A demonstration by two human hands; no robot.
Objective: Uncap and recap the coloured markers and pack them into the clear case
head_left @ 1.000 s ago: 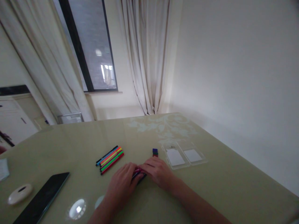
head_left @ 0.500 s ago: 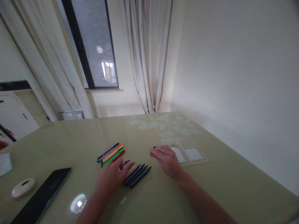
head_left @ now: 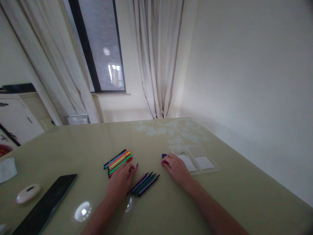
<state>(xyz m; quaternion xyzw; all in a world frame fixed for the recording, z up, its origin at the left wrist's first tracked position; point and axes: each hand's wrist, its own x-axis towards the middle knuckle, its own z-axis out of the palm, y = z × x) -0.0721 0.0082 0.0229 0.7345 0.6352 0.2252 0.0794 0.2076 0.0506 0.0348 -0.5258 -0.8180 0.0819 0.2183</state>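
My left hand [head_left: 123, 178] is closed around a felt-tip pen with pink on it; its bare dark tip [head_left: 137, 165] points up and right. Just beyond the hand lies a row of capped, brightly coloured felt-tip pens [head_left: 119, 161]. To its right, several dark uncapped pens [head_left: 146, 185] lie side by side, tips pointing away from me. My right hand [head_left: 174, 167] rests low over the table with its fingers pinched. A small pink piece [head_left: 163, 162], which looks like a pen cap, shows at its fingertips. Beside them is a dark blue piece [head_left: 164, 156], partly hidden.
A clear plastic case [head_left: 209, 168] with white inserts lies beyond my right hand. On the left are a black tablet-like slab [head_left: 46, 204], a white oval object [head_left: 28, 193], a clear round object [head_left: 83, 211] and a whitish packet [head_left: 7, 169]. A wall [head_left: 256, 98] borders the table's right side.
My left hand has closed more around the pink pen, and its tip now points more upward. My right hand has come down slightly, with the pink piece closer to the table.
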